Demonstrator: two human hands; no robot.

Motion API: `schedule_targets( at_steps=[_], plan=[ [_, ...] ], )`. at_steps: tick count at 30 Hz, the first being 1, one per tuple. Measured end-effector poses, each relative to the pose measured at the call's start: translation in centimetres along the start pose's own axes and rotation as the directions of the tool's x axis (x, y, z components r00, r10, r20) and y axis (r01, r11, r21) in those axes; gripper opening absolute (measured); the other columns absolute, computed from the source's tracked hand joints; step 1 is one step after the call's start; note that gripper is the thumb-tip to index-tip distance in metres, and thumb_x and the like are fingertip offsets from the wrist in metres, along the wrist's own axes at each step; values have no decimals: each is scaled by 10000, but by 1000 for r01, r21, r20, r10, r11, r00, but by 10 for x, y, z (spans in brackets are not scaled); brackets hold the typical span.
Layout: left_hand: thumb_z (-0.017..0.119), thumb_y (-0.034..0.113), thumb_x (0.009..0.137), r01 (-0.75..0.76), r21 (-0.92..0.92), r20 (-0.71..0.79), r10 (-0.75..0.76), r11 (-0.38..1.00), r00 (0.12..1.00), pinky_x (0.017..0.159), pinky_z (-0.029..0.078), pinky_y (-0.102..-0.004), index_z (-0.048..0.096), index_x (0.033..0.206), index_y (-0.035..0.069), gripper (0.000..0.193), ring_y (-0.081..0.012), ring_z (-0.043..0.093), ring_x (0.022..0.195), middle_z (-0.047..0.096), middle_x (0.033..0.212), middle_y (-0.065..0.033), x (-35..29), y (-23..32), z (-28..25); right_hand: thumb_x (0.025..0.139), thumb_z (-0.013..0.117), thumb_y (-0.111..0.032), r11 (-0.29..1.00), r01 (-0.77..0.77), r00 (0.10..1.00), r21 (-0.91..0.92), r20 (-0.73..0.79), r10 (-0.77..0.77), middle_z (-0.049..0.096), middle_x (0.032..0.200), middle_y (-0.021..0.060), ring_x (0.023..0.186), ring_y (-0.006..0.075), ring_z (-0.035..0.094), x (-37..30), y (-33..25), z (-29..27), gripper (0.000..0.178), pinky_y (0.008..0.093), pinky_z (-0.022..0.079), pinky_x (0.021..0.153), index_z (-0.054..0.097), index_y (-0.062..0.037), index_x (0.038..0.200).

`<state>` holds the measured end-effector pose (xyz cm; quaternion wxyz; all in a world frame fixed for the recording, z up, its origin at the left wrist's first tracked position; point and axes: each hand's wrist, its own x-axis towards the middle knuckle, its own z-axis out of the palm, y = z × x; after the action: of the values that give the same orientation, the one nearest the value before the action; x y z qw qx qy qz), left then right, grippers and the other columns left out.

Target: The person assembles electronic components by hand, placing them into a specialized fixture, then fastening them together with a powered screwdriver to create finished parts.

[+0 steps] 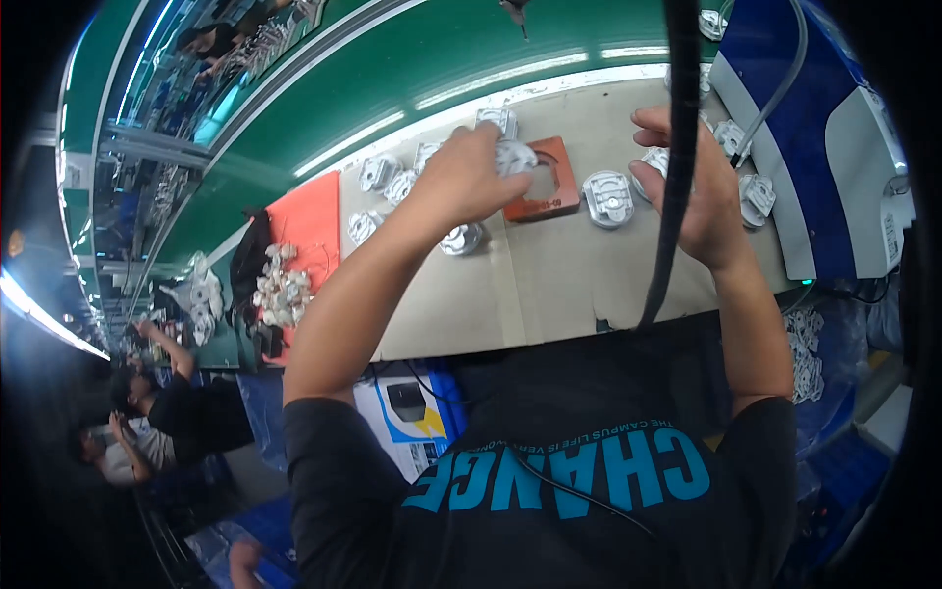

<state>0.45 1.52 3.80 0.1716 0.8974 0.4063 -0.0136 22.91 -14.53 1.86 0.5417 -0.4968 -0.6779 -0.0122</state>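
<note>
We saw the left hand (466,172) closed on a white part (514,158), thumb on the near side and fingers beyond, with the piece overlapping the left side of an orange-brown frame (568,187) on the tabletop (471,304). Gripping from the left seemed to us a way to leave the part's other side clear beside the opening; whether it rested on the frame, we could not tell. The right hand (711,201) was partly hidden by a black cable (672,211); its fingers and thumb stood apart around a second white part (653,162), and we could not tell whether they gripped it. A loose group of white parts (378,173) lay left of the frame, and a ribbed white part (608,199) sat just to its right; we judged that this spread put pieces within easy reach of both hands. That ribbed one showed best how they looked: pale, rounded in outline, with raised ridges and grey-shaded recesses across its face. The held part's finer detail was blurred.
</note>
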Motion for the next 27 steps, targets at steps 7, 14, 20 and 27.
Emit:
schedule_targets(
  at_steps=[7,14,20,27],
  plan=[
    [643,376,853,118,198,46,-130,973,990,938,544,-485,501,1334,-81,678,-482,643,1101,524,1300,-351,19,49,26,839,728,40,997,35,996,71,-79,-29,652,1158,110,917,204,662,-25,1,-18,456,310,543,815,599,-18,1272],
    [631,402,910,137,192,82,-155,972,984,938,553,-471,496,1322,-74,644,-470,646,1109,528,1291,-334,29,37,47,850,726,35,994,19,994,104,-112,-7,654,1164,110,930,188,658,-38,7,-25,421,300,545,826,619,-17,1254],
    [622,390,926,175,279,69,-202,944,977,976,534,-460,526,1309,-47,589,-416,649,1145,573,1300,-277,26,61,39,850,726,42,994,29,995,109,-96,-19,661,1185,119,941,188,660,-37,7,-27,367,298,548,828,649,-12,1205],
    [604,676,900,198,279,9,-209,940,978,947,533,-482,525,1366,2,823,-403,652,1150,610,1285,-257,10,64,32,849,712,69,991,36,999,131,-15,-35,662,1202,141,987,213,664,-34,6,-23,352,307,544,854,657,4,1191]
  ],
)
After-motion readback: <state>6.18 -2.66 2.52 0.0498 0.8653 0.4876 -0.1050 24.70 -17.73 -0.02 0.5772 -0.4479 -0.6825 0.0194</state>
